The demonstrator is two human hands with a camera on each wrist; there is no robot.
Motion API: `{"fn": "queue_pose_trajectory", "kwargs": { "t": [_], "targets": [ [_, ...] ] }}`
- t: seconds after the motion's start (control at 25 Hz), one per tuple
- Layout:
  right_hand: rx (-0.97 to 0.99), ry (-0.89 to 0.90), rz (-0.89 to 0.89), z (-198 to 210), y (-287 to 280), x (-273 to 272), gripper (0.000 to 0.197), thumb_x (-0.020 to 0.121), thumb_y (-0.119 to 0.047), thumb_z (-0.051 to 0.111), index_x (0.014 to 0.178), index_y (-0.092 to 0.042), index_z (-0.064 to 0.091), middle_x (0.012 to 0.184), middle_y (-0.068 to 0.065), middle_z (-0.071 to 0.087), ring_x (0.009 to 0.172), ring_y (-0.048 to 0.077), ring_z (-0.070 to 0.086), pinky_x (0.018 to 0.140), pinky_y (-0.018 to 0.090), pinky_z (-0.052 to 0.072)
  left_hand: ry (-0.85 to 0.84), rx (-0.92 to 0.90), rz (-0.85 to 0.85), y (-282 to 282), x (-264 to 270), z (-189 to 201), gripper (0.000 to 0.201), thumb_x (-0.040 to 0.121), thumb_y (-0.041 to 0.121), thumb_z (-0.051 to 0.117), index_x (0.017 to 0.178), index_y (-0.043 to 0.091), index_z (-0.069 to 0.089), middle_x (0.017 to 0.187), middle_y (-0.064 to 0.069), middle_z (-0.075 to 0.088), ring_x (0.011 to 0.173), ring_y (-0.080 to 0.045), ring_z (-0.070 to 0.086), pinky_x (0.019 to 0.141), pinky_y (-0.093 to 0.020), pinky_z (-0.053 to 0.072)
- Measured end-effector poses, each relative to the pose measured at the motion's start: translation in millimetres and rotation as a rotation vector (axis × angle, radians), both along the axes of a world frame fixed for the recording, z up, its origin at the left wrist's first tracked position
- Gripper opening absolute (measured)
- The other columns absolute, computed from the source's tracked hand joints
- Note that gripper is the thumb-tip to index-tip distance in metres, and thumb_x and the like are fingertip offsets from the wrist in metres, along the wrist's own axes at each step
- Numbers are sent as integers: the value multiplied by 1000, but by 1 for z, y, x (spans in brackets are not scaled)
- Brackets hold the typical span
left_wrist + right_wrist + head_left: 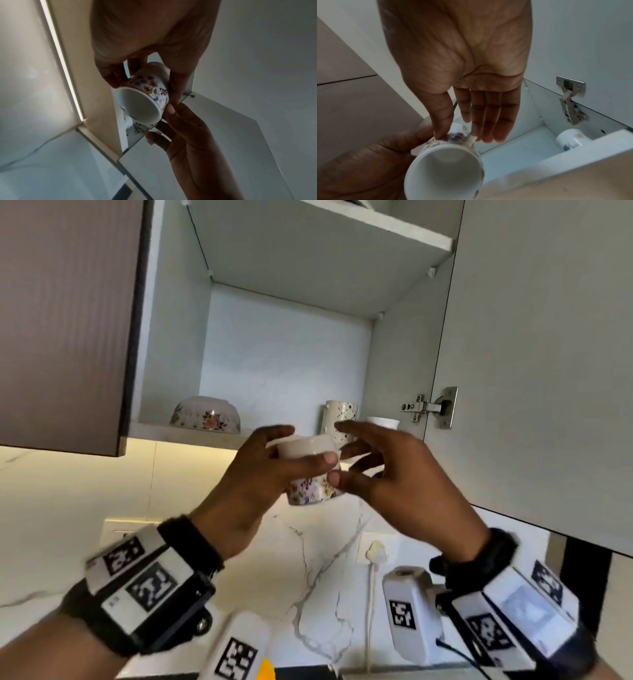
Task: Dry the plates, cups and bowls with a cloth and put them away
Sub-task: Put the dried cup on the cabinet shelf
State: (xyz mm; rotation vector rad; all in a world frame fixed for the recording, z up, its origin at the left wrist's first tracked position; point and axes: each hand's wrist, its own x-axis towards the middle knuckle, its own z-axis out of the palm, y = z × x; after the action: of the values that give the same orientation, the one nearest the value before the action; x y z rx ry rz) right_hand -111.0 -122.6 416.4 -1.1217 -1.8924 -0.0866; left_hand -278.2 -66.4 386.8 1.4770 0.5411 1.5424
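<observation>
Left hand [260,474] curled in a grip, right hand [387,474] open, its thumb seemingly touching.

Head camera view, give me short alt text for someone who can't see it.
A left hand holds a floral cup upside down below an open wall cupboard, while the open right hand touches the cup's side. On the cupboard's bottom shelf sit an upturned floral bowl, a tall patterned mug and a white cup.

head: evenly lit by daylight, warm glow cast by light strip [60,59] under cabinet [65,320] | wrists and right hand [394,477] smeared by motion blur | straight edges bowed by wide lens | left wrist: dim, strip glare, palm in shadow | right wrist: soft, cup [443,170] and shelf edge [573,162] blurred
</observation>
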Motion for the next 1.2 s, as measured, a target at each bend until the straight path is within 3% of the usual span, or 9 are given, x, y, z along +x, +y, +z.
{"fn": "queue_pose_trajectory", "kwargs": {
  "t": [0.12,0.24,0.4,0.52,0.68,0.84,0.92,1.0,1.2],
  "targets": [
    [13,-32,-10,39,26,16,70,75,-18,81,137,-28,50,98,-5,69,81,8,68,83,31,55,106,58,91,15,14,42,102,36,39,88,128,24,48,113,-3,67,95,-16,70,84,-33,55],
    [27,-22,-41,69,56,30,72,78,-13,79,140,-24,46,93,-3,71,82,9,66,84,34,55,233,117,189,38,25,77,100,47,36,92,133,27,42,119,-7,62,103,-22,66,92,-40,54],
    [-14,63,-49,81,100,38,69,81,-7,75,141,-21,45,95,3,72,84,15,68,84,41,57,364,100,291,71,42,106,90,65,20,89,138,25,36,120,-7,54,103,-23,62,87,-37,56],
    [-66,73,-103,85,135,43,69,80,-4,73,141,-21,44,116,9,66,98,23,66,87,44,56,499,61,354,92,55,118,89,70,16,87,140,19,33,120,-6,51,107,-24,59,85,-33,55],
    [-202,-36,-189,105,156,35,68,86,-1,64,146,-18,37,137,10,51,103,28,65,85,40,57,751,-40,380,114,70,145,48,71,11,83,108,4,55,102,-10,66,101,-27,67,91,-42,56],
    [-250,-147,-294,125,168,33,67,89,-4,61,149,-15,31,142,12,49,120,29,57,100,42,48,990,-17,421,132,84,162,45,67,28,85,101,6,64,108,-12,70,96,-26,69,91,-43,56],
    [-272,-137,-336,128,173,39,66,88,-1,62,146,-16,35,133,14,56,113,30,61,96,44,51,1047,-25,428,137,89,162,35,78,32,80,95,6,64,108,-14,69,93,-27,69,90,-39,56],
    [-306,-48,-312,127,175,46,63,85,5,64,141,-15,43,117,16,64,96,30,69,84,46,57,1079,-52,428,142,93,158,44,82,33,77,110,3,62,115,-17,66,100,-30,67,89,-37,56],
    [-200,167,-220,133,165,59,49,86,13,60,129,-9,55,109,20,64,76,31,72,70,43,60,1166,-72,332,153,100,166,46,81,25,80,114,-1,62,118,-19,66,104,-33,67,94,-44,53]
  ]
}}
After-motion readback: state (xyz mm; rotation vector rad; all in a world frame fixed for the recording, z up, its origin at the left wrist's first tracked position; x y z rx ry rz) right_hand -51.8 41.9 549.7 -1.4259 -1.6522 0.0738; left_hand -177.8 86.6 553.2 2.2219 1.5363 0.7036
